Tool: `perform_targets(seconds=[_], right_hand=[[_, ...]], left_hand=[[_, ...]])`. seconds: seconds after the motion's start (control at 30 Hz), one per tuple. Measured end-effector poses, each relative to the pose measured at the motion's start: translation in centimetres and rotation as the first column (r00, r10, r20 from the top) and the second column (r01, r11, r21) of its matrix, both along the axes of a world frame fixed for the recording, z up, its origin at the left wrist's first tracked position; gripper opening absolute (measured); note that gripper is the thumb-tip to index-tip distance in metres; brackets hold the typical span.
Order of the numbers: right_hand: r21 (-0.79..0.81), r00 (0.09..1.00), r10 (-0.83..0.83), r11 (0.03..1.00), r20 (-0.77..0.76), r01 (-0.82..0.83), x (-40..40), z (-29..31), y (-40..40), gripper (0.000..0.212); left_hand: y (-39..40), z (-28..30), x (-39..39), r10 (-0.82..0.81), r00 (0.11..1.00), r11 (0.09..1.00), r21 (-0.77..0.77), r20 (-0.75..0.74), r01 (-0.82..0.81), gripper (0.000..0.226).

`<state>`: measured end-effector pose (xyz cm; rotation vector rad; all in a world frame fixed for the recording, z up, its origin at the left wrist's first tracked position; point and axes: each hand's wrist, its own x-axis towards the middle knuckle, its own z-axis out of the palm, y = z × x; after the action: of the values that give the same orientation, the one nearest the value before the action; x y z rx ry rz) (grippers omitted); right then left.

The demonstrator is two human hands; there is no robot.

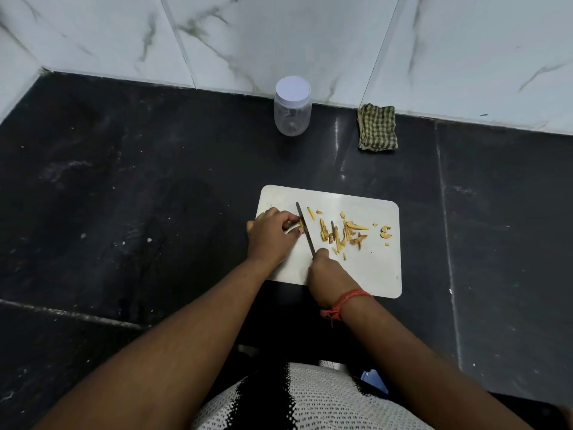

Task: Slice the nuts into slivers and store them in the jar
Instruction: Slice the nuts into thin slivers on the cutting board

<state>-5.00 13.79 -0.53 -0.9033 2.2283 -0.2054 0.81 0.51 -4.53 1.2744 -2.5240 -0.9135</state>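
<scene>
White cutting board (372, 268) lies under our hands; our left hand (271, 235) pinches a mostly hidden nut (300, 224), our right hand (325, 274) grips the knife (305, 229), handle concealed. Beyond them stands the jar (292, 107), lidded.

black counter (155, 181) | cutting board (372, 274) | lidded jar (292, 110) | checked cloth (377, 127)

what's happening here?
A person is slicing nuts on a white board. The left hand pinches a nut against the board while the right hand grips the knife, its blade beside the nut. A scatter of slivers lies to the right of the blade. The jar stands at the back by the wall, lid on, next to a folded cloth.
</scene>
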Motion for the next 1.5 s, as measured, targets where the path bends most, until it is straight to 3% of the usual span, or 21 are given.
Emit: perform_targets(seconds=[0.73, 1.5], right_hand=[[0.104, 0.997, -0.037, 0.994, 0.063, 0.03, 0.1, 0.2, 0.0, 0.035], [0.094, 0.999, -0.023, 0.995, -0.022, 0.025, 0.1, 0.0, 1.0, 0.035]], left_hand=[[0.0, -0.6, -0.2, 0.035, 0.999, 0.999, 0.01, -0.037, -0.035, 0.012], [0.5, -1.1, -0.2, 0.043, 0.997, 0.996, -0.078, -0.062, -0.048, 0.012]])
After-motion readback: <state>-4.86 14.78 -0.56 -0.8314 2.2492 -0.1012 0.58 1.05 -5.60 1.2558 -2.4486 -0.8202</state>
